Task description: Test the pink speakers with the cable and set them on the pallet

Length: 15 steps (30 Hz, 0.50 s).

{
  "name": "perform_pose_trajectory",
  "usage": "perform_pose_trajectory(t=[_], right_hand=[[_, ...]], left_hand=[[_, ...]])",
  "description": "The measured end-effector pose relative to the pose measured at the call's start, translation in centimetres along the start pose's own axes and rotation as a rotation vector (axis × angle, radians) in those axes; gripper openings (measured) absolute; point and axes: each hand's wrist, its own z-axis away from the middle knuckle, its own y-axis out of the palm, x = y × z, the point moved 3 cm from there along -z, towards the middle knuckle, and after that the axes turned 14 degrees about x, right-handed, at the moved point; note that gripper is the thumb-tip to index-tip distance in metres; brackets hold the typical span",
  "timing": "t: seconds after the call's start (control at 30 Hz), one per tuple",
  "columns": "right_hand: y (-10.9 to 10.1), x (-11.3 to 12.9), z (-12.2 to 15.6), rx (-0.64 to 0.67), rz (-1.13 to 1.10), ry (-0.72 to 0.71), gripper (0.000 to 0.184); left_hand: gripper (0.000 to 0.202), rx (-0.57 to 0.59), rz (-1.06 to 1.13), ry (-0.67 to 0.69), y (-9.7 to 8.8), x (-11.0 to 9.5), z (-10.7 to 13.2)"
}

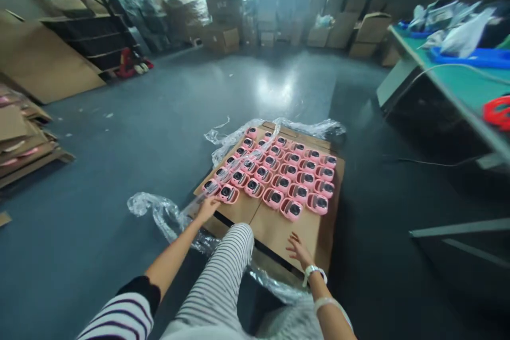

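Observation:
Rows of pink plastic devices (282,184), each with a dark round lens-like part and a loop handle, lie on a cardboard-topped stack (274,228). My left hand (207,208) is at the stack's near left corner, its fingertips close together against the nearest pink device (228,193). Clear plastic film (243,161) runs diagonally over the left rows and passes beside this hand. What the fingers grip is too small to make out. Over the bare cardboard at the near right, my right hand (298,251) has its fingers spread and holds nothing.
My striped trouser leg (235,244) is against the near edge of the stack. Loose film (157,215) trails on the floor at left. A green-topped table (450,77) stands at right, a cardboard pile (27,138) at left. Boxes (223,38) and a red pallet jack (129,64) are behind.

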Motion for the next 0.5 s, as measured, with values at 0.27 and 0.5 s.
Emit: perform_pose_trajectory(t=[0.27,0.5], right_hand=[[2.2,-9.3,-17.0,0.168,-0.128,-0.192,0.066],[3.3,-19.4,-16.5,0.117,-0.363,-0.106,0.066]], left_hand=[[0.022,0.058,-0.580,-0.174,3.7,14.1,-13.9],[0.039,-0.244,-0.893,-0.197,-7.3,12.8,-15.9]])
